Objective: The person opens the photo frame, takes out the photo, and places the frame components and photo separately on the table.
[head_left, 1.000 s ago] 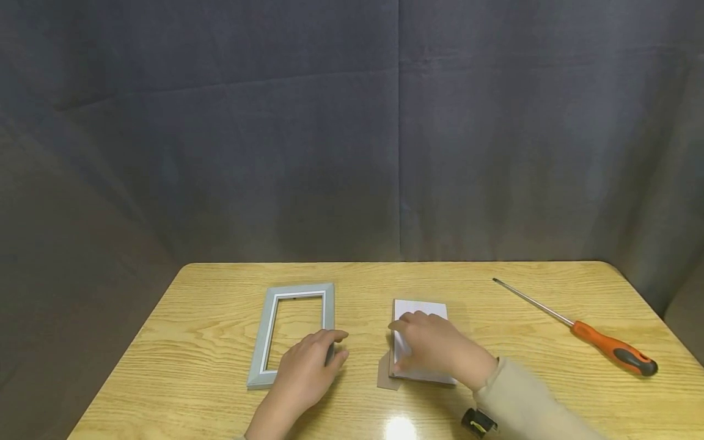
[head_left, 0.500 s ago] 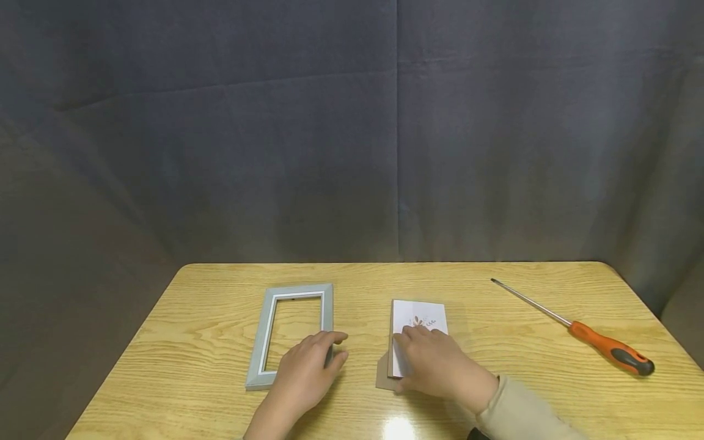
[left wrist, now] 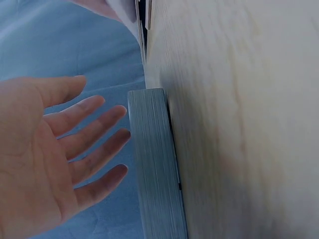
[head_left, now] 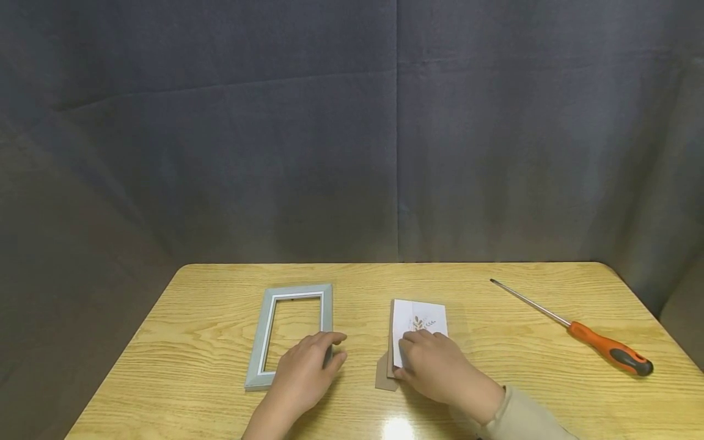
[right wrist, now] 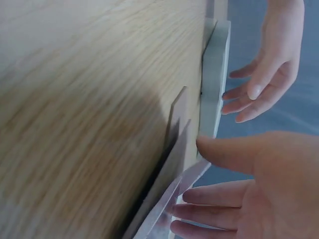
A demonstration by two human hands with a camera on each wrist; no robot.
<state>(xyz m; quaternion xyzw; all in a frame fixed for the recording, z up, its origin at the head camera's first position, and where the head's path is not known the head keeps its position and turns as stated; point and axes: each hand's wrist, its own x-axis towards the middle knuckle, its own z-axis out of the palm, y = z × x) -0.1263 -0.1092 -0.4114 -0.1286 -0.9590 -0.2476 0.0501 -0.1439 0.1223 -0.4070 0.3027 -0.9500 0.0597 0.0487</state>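
Observation:
My right hand point(head_left: 440, 366) is over a white printed sheet point(head_left: 404, 311) with a small brown leaf design, on a brown backing board point(head_left: 391, 370). The near edge of the sheet bends up from the board between thumb and fingers, clearest in the right wrist view, where the lifted paper point(right wrist: 194, 173) shows. A brown flap point(head_left: 387, 379) sticks out from the board's lower left. My left hand point(head_left: 305, 373) is at the right side of a grey-green picture frame point(head_left: 255, 354), its fingers loose and holding nothing; the left wrist view shows the fingertips beside the frame's edge point(left wrist: 154, 159).
A screwdriver with an orange and black handle point(head_left: 605, 346) lies at the right of the wooden table point(head_left: 209, 305). Through the frame's opening the tabletop shows. A dark curtain point(head_left: 330, 153) hangs behind the table's far edge.
My right hand has slid toward the near end of the sheet, uncovering its leaf design. The sheet's near edge has risen off the board. The left hand and frame stay put.

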